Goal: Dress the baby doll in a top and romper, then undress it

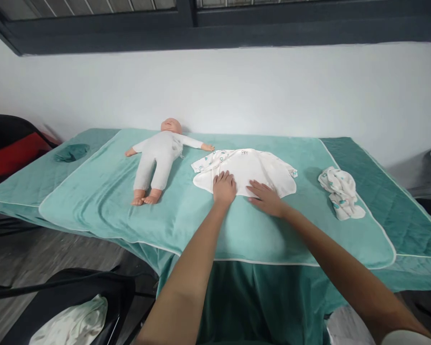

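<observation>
A white baby shirt [251, 165] with green print on its sleeves lies spread on the teal cover. Flat on its lower left part rests my left hand [224, 188], fingers stretched out. My right hand [267, 198] lies with spread fingers at the lower right edge of the same shirt. Neither hand grips the cloth. To the left, a baby doll [161, 151] in white clothing lies on its back, arms out, one hand close to the shirt's left sleeve.
A crumpled printed baby garment [341, 191] sits at the right on the teal bed cover [104, 201]. Black chairs stand at the left; the near chair [122, 292] holds a light cloth [75, 321]. A white wall [237, 91] rises behind the bed.
</observation>
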Demonstrator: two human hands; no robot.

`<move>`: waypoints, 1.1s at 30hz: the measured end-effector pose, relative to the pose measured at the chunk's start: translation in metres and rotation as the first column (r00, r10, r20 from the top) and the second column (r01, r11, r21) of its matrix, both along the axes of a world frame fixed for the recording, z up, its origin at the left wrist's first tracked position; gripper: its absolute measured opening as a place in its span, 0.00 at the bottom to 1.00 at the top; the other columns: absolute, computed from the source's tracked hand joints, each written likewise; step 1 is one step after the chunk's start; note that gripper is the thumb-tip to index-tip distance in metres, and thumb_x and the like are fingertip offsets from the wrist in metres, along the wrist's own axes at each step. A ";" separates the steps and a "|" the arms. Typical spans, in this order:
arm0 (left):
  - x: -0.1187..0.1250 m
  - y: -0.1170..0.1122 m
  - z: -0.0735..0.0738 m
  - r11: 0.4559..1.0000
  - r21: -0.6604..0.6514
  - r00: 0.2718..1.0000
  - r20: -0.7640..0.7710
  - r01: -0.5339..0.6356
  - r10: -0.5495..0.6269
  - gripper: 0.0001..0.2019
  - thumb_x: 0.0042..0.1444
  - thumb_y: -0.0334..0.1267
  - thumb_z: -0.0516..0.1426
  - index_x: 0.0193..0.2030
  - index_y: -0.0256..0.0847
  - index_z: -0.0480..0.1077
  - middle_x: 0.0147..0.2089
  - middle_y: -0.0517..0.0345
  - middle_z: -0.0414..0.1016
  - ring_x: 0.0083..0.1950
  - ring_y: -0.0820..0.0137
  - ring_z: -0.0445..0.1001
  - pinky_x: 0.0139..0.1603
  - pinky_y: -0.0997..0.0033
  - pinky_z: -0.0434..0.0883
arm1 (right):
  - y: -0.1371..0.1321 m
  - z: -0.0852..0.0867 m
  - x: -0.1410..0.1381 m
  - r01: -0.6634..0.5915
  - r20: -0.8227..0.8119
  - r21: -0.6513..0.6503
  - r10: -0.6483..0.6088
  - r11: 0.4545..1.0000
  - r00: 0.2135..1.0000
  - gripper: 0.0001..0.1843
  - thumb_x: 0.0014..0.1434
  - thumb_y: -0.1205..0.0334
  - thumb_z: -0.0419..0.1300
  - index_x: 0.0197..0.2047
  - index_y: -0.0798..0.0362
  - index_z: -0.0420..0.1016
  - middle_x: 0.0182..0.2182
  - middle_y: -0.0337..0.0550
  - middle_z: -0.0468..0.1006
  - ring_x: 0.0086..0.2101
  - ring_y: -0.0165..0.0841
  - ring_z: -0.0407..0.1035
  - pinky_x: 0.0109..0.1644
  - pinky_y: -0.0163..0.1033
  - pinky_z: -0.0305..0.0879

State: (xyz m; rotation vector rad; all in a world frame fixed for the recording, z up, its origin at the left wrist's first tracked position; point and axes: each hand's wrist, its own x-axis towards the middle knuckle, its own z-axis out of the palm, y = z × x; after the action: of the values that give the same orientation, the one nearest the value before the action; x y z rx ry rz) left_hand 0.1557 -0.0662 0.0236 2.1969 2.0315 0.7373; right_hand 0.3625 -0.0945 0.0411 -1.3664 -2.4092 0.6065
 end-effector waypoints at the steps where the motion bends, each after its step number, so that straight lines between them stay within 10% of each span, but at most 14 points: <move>1: 0.000 0.001 0.000 1.000 0.001 1.000 0.006 -0.005 0.005 0.20 0.70 0.38 0.44 0.57 0.42 0.74 0.69 0.54 0.70 0.72 0.60 0.64 0.74 0.52 0.57 | 0.004 0.006 0.009 -0.001 -0.103 -0.048 -0.004 0.999 0.995 0.28 0.69 0.47 0.52 0.66 0.50 0.71 0.69 0.48 0.65 0.68 0.43 0.59 0.72 0.52 0.56; 4: 0.002 0.002 0.000 1.000 -0.002 1.000 0.017 -0.014 0.014 0.19 0.69 0.37 0.45 0.55 0.44 0.75 0.68 0.55 0.71 0.72 0.60 0.64 0.74 0.51 0.57 | 0.032 0.021 0.044 0.250 -0.326 -0.016 -0.241 0.968 0.914 0.23 0.67 0.51 0.54 0.60 0.49 0.75 0.60 0.47 0.76 0.56 0.42 0.73 0.62 0.51 0.69; 8: 0.001 0.003 0.000 1.000 0.007 1.000 0.024 -0.013 0.013 0.18 0.68 0.36 0.46 0.54 0.43 0.75 0.68 0.55 0.72 0.72 0.59 0.65 0.74 0.50 0.58 | 0.073 0.017 0.088 0.595 -0.226 0.227 -0.553 0.771 0.802 0.29 0.56 0.66 0.57 0.62 0.58 0.71 0.59 0.58 0.74 0.60 0.47 0.68 0.64 0.53 0.65; 16: 0.002 0.005 0.000 0.999 0.008 0.998 0.044 -0.035 0.035 0.16 0.67 0.35 0.48 0.54 0.44 0.75 0.67 0.56 0.73 0.71 0.62 0.65 0.73 0.52 0.58 | 0.098 0.000 0.121 0.578 -0.041 0.303 -0.596 0.758 0.802 0.18 0.57 0.67 0.53 0.47 0.51 0.80 0.46 0.50 0.81 0.46 0.44 0.72 0.52 0.47 0.67; 21: 0.002 0.007 -0.001 0.999 0.016 0.998 0.044 -0.043 0.042 0.16 0.67 0.35 0.49 0.54 0.44 0.74 0.67 0.57 0.73 0.71 0.62 0.65 0.73 0.53 0.58 | 0.118 0.013 0.138 0.640 -0.198 0.505 -0.645 0.578 0.738 0.18 0.51 0.74 0.51 0.40 0.54 0.78 0.50 0.56 0.76 0.55 0.48 0.64 0.59 0.53 0.60; 28: 0.003 0.011 -0.003 0.997 0.028 0.996 0.047 -0.073 0.072 0.15 0.65 0.34 0.50 0.53 0.46 0.74 0.66 0.59 0.74 0.70 0.65 0.67 0.73 0.55 0.59 | 0.123 -0.024 0.150 0.844 -0.414 0.304 -0.736 0.442 0.535 0.27 0.45 0.73 0.48 0.48 0.60 0.75 0.46 0.58 0.74 0.49 0.47 0.69 0.56 0.56 0.66; 30: 0.004 0.011 -0.003 0.997 0.027 0.996 0.045 -0.078 0.077 0.15 0.65 0.33 0.50 0.53 0.46 0.74 0.66 0.59 0.74 0.70 0.65 0.66 0.73 0.56 0.58 | 0.122 -0.029 0.148 0.852 -0.426 0.283 -0.738 0.441 0.524 0.27 0.50 0.71 0.47 0.52 0.60 0.74 0.48 0.58 0.76 0.50 0.46 0.69 0.58 0.56 0.65; 33: 0.004 0.011 -0.002 0.997 0.019 0.996 0.043 -0.081 0.080 0.15 0.65 0.33 0.50 0.53 0.45 0.74 0.66 0.58 0.74 0.70 0.65 0.66 0.72 0.56 0.59 | 0.117 -0.026 0.136 0.753 -0.286 0.299 -0.698 0.586 0.657 0.23 0.57 0.67 0.49 0.52 0.57 0.77 0.50 0.58 0.78 0.52 0.45 0.70 0.60 0.53 0.64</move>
State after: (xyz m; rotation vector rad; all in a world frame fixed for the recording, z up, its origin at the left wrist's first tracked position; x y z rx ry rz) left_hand 0.1598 -0.0547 0.0221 2.1023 2.1128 0.8085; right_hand 0.4988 0.0225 0.0153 -1.8448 -1.4917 -0.0247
